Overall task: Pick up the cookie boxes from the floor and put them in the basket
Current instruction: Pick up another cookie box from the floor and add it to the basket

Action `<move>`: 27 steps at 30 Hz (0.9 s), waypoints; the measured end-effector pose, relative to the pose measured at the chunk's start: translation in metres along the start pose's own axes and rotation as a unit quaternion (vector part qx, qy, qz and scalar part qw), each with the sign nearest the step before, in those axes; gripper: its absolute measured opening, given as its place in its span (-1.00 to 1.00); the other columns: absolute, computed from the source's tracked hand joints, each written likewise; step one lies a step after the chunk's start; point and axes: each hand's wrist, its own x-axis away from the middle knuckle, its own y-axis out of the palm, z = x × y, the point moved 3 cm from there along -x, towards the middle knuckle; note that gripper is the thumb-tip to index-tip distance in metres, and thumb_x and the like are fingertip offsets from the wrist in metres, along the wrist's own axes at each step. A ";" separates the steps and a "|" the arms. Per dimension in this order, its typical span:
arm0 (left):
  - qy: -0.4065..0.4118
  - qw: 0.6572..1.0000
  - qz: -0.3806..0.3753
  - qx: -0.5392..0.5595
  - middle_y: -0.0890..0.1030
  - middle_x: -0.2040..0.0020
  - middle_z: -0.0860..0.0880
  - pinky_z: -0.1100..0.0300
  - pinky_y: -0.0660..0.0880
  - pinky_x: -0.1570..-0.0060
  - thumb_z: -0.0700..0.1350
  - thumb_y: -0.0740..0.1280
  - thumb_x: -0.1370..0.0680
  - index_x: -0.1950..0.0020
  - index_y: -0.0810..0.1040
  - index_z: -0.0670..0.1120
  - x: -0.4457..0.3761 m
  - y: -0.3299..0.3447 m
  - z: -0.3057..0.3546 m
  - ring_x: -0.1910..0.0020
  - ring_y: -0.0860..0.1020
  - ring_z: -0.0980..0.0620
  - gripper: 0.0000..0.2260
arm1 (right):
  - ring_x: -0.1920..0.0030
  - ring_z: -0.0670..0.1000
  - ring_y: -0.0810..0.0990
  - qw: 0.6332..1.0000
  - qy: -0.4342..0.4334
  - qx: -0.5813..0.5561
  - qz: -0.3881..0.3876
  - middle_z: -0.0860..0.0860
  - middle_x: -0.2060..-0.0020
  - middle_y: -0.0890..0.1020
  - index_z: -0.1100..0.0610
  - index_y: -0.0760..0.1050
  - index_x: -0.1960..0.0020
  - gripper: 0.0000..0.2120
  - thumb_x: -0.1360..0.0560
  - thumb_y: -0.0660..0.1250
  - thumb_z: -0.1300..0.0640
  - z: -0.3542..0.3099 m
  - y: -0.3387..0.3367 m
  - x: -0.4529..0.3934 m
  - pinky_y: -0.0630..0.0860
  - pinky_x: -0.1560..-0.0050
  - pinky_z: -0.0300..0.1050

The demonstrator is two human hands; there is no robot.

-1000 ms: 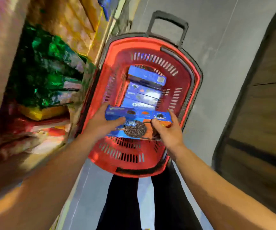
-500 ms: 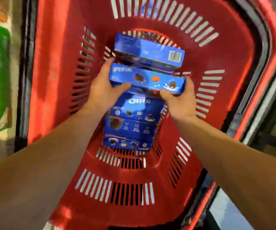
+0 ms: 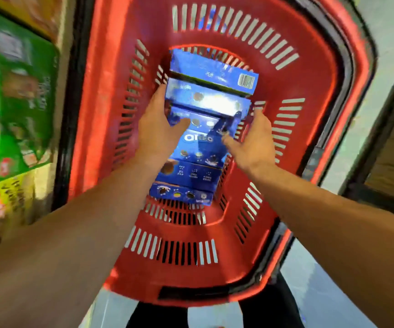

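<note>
Blue cookie boxes [image 3: 199, 138] sit stacked mid-frame inside the red basket [image 3: 110, 114], left hand [image 3: 158, 129] pinching one box's edge, right hand [image 3: 252, 138] loose with nothing held — best to settle that box flat before letting go.

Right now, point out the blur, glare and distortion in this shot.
Head view: motion blur smears the shelf packs and the right hand; white glare washes out a box face; wide-angle lens bows the basket rim.
</note>
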 end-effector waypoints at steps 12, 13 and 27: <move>0.047 0.989 -0.105 -0.096 0.46 -0.38 -0.07 0.38 0.29 -0.22 0.08 0.44 -0.40 -0.47 0.30 -0.09 0.200 -0.143 0.169 -0.34 0.44 0.01 -0.30 | -0.46 0.24 0.25 0.962 -0.156 0.206 -0.085 0.23 -0.46 0.28 0.27 0.16 -0.52 -0.10 -0.37 0.50 -0.08 -0.119 -0.179 0.208 0.13 -0.47 0.01; 0.048 0.989 -0.098 -0.096 0.45 -0.39 -0.12 0.51 0.22 -0.17 0.01 0.46 -0.42 -0.46 0.31 -0.15 0.219 -0.153 0.183 -0.35 0.43 -0.02 -0.32 | -0.42 0.27 0.29 0.954 -0.186 0.221 -0.081 0.26 -0.44 0.32 0.29 0.19 -0.51 -0.10 -0.36 0.50 -0.08 -0.127 -0.193 0.223 0.16 -0.46 0.04; -0.024 0.986 0.145 -0.074 0.34 -0.45 -0.22 0.15 0.12 -0.41 0.11 0.47 -0.38 -0.47 0.28 -0.22 0.424 -0.159 0.216 -0.44 0.31 -0.14 -0.22 | -0.45 0.23 0.31 0.758 -0.492 0.412 -0.113 0.20 -0.44 0.37 0.24 0.25 -0.50 -0.04 -0.30 0.44 -0.28 -0.144 -0.271 0.346 0.20 -0.48 0.13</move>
